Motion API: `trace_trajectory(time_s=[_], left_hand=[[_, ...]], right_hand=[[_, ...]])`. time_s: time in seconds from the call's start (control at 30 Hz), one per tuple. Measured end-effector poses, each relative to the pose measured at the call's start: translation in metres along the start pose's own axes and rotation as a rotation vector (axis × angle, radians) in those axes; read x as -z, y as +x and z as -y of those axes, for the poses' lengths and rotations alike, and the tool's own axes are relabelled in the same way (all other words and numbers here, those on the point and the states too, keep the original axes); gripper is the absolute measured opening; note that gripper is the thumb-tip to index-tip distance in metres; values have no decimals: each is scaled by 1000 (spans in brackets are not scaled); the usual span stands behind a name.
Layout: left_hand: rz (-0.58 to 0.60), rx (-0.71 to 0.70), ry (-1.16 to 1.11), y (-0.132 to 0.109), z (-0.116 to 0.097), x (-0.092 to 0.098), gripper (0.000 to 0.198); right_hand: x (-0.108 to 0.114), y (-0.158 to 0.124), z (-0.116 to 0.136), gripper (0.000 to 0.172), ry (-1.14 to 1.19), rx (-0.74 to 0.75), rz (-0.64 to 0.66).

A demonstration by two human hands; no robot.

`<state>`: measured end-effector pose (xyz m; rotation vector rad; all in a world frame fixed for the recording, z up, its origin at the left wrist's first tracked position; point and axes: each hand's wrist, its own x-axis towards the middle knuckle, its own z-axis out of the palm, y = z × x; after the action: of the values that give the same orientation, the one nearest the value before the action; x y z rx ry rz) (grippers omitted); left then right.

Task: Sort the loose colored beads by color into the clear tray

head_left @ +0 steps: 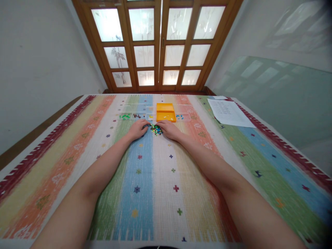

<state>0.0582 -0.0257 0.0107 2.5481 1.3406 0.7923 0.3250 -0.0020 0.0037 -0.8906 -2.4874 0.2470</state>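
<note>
Nothing can be read; lines on the white paper (230, 113) are too small.

left fingers (145, 122) + right fingers (161, 123) | flanking small colourful pieces (156, 130) | orange box (165, 107): open, beyond

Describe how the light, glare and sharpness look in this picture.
Head view: bright glow behind the frosted door panes; pale reflections on the greenish wall panel at right; forearms stretched toward the bottom edge, likely by a wide lens; writing on the paper sheet too faint to read; single pieces hard to pick out in the multicolored pile.
</note>
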Motion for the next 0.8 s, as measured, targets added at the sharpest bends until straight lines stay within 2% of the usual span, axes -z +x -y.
trace_trajectory(time_s=[0.13,0.43,0.5,0.6,0.7,0.8], left_hand=[[26,8,18,-1,-2,1,33],[81,-30,62,-2,-4,0,43],[90,-47,69,-2,-4,-1,43],[93,-65,78,-2,-2,-1,41],[92,-72,76,-2,-1,0,39],[90,-65,76,-3,-2,1,38]], right_hand=[[0,-2,-1,37,20,-3,-16],[10,-4,-5,33,181,-34,-174],[12,-4,-7,31,254,-98,-238],[17,-4,-15,30,333,-277,-358],[24,-6,-32,30,363,-432,-465],[33,-10,-52,32,356,-517,-566]])
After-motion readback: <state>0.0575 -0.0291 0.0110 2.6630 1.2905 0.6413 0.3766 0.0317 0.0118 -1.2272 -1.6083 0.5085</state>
